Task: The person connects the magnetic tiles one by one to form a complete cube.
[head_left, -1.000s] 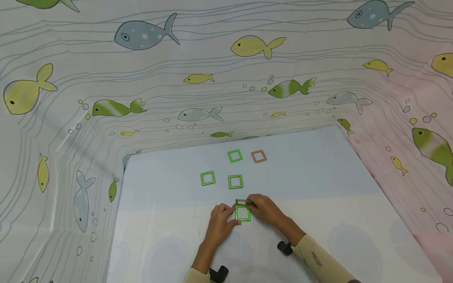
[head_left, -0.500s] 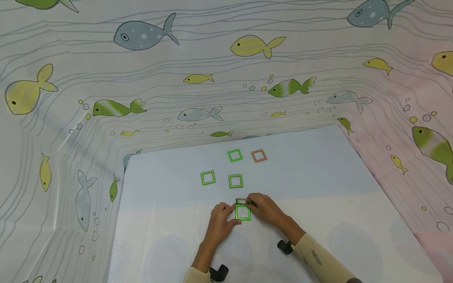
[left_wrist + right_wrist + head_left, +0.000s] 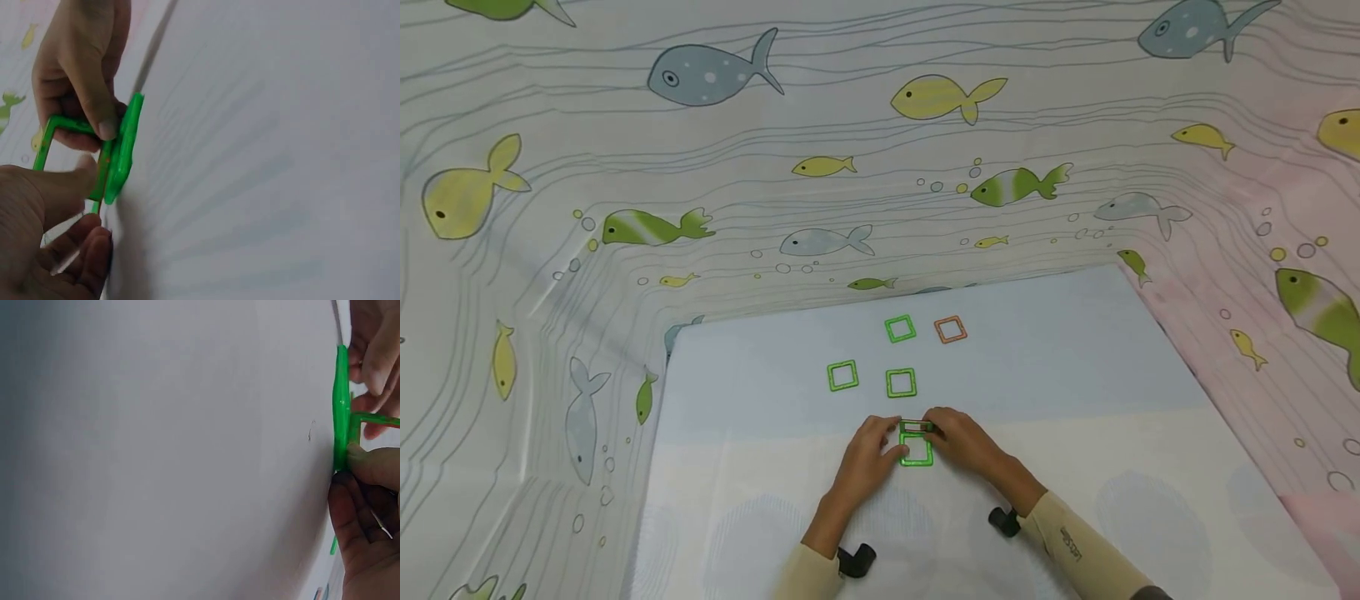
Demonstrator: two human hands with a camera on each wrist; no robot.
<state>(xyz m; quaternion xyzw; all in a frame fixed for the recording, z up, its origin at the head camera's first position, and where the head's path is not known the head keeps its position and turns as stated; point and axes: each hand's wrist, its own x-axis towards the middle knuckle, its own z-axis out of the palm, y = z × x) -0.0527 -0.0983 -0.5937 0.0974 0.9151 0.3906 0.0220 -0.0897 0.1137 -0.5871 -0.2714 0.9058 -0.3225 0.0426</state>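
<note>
A green square frame tile (image 3: 917,462) lies flat on the table. At its far edge a second green square frame tile (image 3: 45,144) stands upright. My right hand (image 3: 962,439) pinches the upright tile's lower right corner between thumb and fingers. The left hand (image 3: 863,458) is at the left side of both tiles, its fingers bent near the upright one. Its thumb, blurred in the left wrist view, is held apart from the fingers. In the right wrist view the flat tile (image 3: 340,406) appears edge-on, with the left thumb away from it.
Farther back lie two green frame tiles (image 3: 901,395) (image 3: 842,388) side by side. Behind them are another green frame tile (image 3: 900,340) and an orange one (image 3: 951,340). The table (image 3: 1060,358) has a pale cloth; fish-patterned sheeting (image 3: 865,200) rises behind and beside it.
My left hand has shifted slightly up and away from me, its thumb lifting from the flat tile's near corner to its left side. My right hand keeps its pinch on the upright tile.
</note>
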